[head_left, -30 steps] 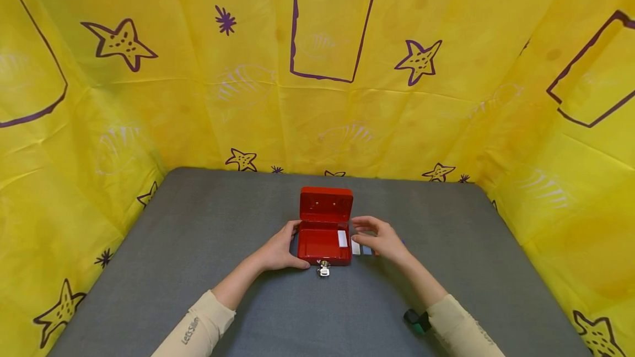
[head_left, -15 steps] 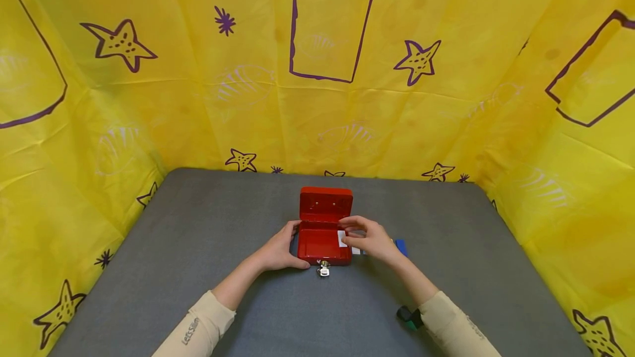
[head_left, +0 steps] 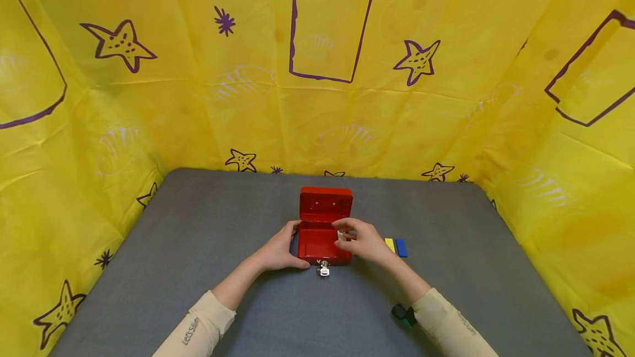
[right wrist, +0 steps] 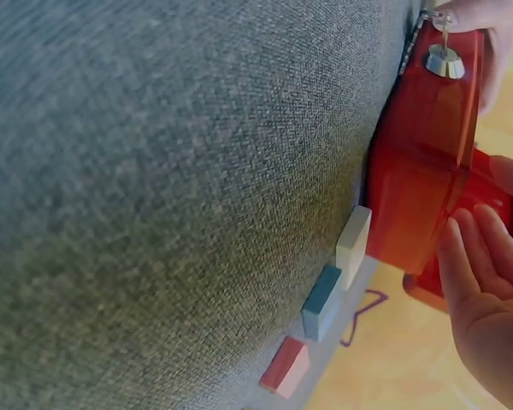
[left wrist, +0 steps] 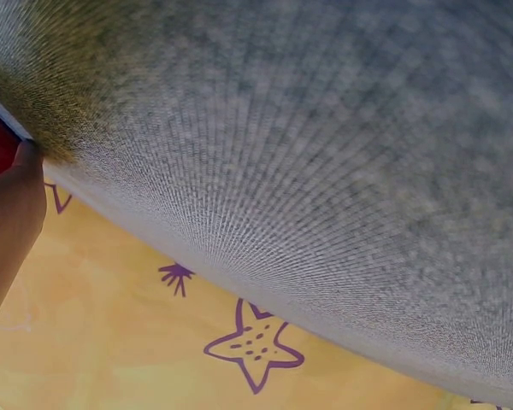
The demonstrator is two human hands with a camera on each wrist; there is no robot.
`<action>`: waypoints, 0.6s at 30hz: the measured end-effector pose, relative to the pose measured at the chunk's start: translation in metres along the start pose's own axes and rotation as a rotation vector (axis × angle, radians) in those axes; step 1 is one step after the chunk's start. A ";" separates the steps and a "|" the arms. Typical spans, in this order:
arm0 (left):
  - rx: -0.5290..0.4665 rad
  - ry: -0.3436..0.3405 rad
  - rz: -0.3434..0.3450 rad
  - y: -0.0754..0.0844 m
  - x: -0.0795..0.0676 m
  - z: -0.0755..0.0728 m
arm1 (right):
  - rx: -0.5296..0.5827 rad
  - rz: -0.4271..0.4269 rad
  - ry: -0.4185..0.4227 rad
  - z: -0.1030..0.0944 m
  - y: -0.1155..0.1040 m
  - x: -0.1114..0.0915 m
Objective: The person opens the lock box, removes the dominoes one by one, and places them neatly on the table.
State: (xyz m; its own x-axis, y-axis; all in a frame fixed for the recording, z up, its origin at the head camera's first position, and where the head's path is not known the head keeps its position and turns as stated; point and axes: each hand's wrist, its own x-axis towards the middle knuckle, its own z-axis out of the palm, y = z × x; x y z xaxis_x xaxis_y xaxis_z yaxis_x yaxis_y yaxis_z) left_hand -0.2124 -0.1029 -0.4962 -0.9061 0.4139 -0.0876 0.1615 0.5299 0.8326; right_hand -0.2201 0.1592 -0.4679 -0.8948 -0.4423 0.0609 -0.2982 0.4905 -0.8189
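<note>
A red metal cash box (head_left: 334,261) stands on the table with its lid (head_left: 317,211) raised. Keys (head_left: 324,271) hang at the lock on its front. My left hand (head_left: 279,249) grips the box's left side, thumb at the front corner and fingers along the side. Over the box's right end is my right hand (head_left: 368,243), thumb and fingers apart. Between them shows part of a white block (head_left: 340,236) inside the box; whether the fingertips touch it, I cannot tell. In the right wrist view, the right hand's fingers (right wrist: 487,248) reach straight across the box's rim.
Blocks stand in a row right of the box: a white block (right wrist: 353,246), a grey-blue block (right wrist: 322,301), a reddish block (right wrist: 284,367), a yellow block (head_left: 389,244) and a blue block (head_left: 401,248). Yellow cloth (head_left: 324,125) surrounds the grey table (head_left: 238,203).
My right hand has moved left from beside the box to over its right end, covering most of the white block there. The yellow and blue blocks have come into sight. My left hand stays put.
</note>
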 end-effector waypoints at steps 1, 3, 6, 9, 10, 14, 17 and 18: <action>0.000 0.000 0.001 0.000 0.000 0.000 | -0.015 -0.002 -0.002 0.001 -0.001 0.000; 0.002 0.000 0.002 0.000 0.000 0.000 | -0.046 -0.015 -0.006 0.002 -0.003 0.002; 0.006 0.001 0.004 0.001 0.000 -0.001 | -0.110 -0.042 -0.013 0.004 -0.006 0.004; 0.010 0.001 0.003 0.001 0.000 -0.001 | -0.184 -0.062 -0.015 0.007 -0.008 0.007; 0.010 0.001 0.003 0.001 0.000 -0.001 | -0.201 -0.065 -0.015 0.008 -0.009 0.007; 0.007 0.001 0.005 0.000 0.000 0.000 | -0.250 -0.060 -0.019 0.012 -0.013 0.009; 0.005 0.001 0.009 0.000 0.000 0.000 | -0.283 -0.045 -0.028 0.015 -0.016 0.010; 0.006 0.000 0.010 0.000 0.000 0.001 | -0.295 -0.036 -0.030 0.015 -0.017 0.010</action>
State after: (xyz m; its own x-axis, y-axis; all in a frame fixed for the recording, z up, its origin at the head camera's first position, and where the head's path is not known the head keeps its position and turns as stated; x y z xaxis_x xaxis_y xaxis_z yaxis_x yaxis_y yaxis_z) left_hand -0.2124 -0.1023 -0.4965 -0.9045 0.4192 -0.0789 0.1734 0.5302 0.8299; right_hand -0.2190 0.1348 -0.4618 -0.8728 -0.4835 0.0662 -0.4174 0.6693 -0.6147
